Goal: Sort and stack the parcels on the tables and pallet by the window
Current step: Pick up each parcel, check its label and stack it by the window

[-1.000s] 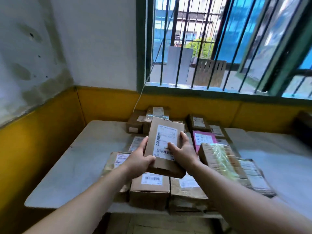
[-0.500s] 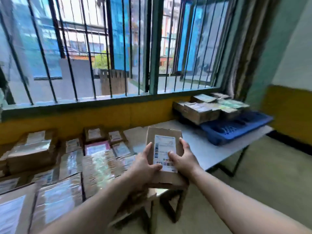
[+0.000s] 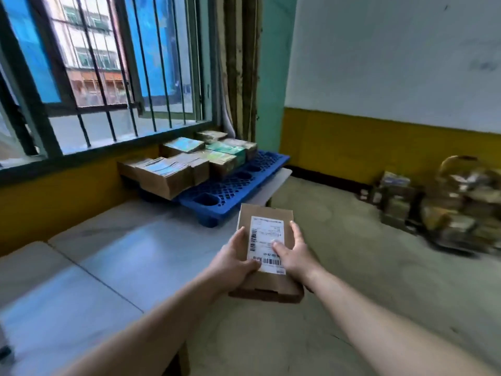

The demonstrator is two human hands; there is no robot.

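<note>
I hold a flat brown cardboard parcel (image 3: 267, 223) with a white barcode label in front of me, over the table's right edge. My left hand (image 3: 234, 260) grips its left side, thumb on the label. My right hand (image 3: 294, 252) grips its right side, thumb also on the label. Beyond it lies a blue plastic pallet (image 3: 230, 185) on the far end of the grey table (image 3: 122, 248), below the barred window. Several taped brown parcels (image 3: 187, 164) are stacked on the pallet's far half.
The barred window (image 3: 108, 77) and a yellow wall band run along the left. A blurred heap of parcels (image 3: 447, 204) sits on the floor at the right wall. Open concrete floor (image 3: 352, 253) lies to the right of the table.
My view has swung right, from the parcel-covered table to the pallet end. Both hands have kept their grip on the same labelled parcel and carried it along.
</note>
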